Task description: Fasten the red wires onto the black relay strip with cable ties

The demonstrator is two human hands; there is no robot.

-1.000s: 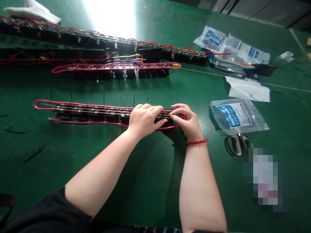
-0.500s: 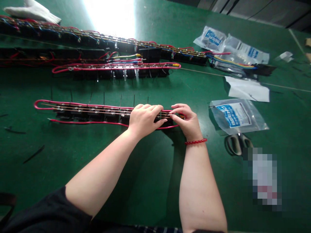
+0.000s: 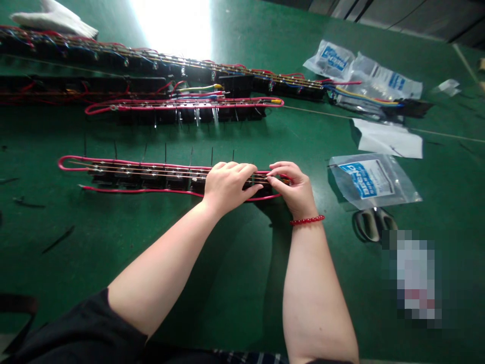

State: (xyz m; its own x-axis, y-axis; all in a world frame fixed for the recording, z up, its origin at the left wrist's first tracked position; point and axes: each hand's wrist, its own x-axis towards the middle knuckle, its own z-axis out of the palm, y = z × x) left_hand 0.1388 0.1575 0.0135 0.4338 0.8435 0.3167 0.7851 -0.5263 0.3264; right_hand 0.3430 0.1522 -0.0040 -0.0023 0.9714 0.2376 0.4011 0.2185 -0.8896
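A row of black relay blocks [image 3: 151, 178] lies across the green mat, threaded with thin bare wires and ringed by a red wire loop [image 3: 113, 160]. My left hand [image 3: 229, 187] lies over the wires near the row's right part, with its fingers curled onto them. My right hand [image 3: 297, 189] is at the row's right end, its fingertips pinching the wires close to my left thumb. A red bead bracelet [image 3: 307, 220] circles my right wrist. The relay blocks under my palms are hidden.
Further wired relay rows [image 3: 182, 108] lie at the back. To the right are plastic bags [image 3: 366, 184], white paper [image 3: 386, 139] and black-handled scissors [image 3: 367, 225]. A white glove [image 3: 53, 17] sits back left. Thin black wire offcuts [image 3: 58, 239] lie on the mat.
The view has drifted slightly, so the row appears a little further right. My hands stay on the wires at the row's right end, with little visible change in grip.
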